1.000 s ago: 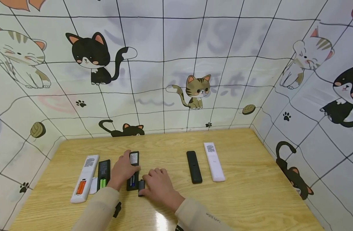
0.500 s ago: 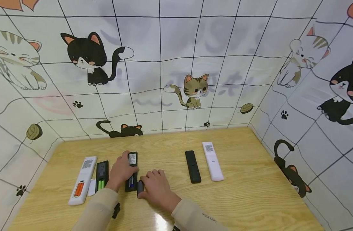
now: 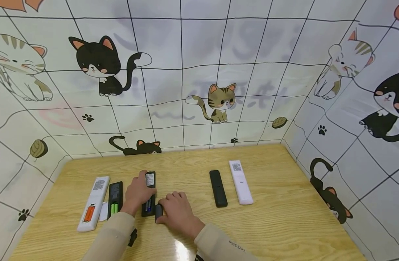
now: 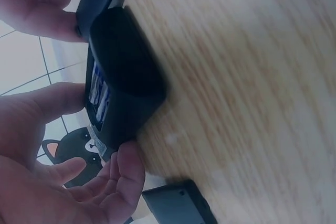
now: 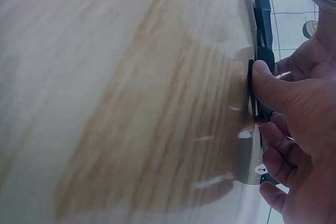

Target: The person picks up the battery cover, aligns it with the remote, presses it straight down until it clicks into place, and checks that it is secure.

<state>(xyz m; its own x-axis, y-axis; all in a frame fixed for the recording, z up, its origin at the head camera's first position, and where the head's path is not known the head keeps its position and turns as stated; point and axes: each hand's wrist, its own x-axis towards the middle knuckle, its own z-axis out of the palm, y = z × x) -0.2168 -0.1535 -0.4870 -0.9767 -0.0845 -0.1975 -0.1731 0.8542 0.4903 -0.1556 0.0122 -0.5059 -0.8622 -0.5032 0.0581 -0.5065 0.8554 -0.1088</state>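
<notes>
On the table (image 3: 268,224), left of centre, gripping an open black remote (image 4: 131,64) with left hand (image 3: 138,193); with right hand (image 3: 180,214), pinching a dark cover (image 3: 158,214) just right of its near end. Likely at the closing stage, calling for cover alignment. Impossible to tell: cover-to-remote contact, fit of the batteries (image 4: 98,90).

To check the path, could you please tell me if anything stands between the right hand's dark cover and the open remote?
Nothing visible does: the dark cover, pinched in the right hand, is beside the near end of the open remote. The left hand grips the remote farther up.
</notes>
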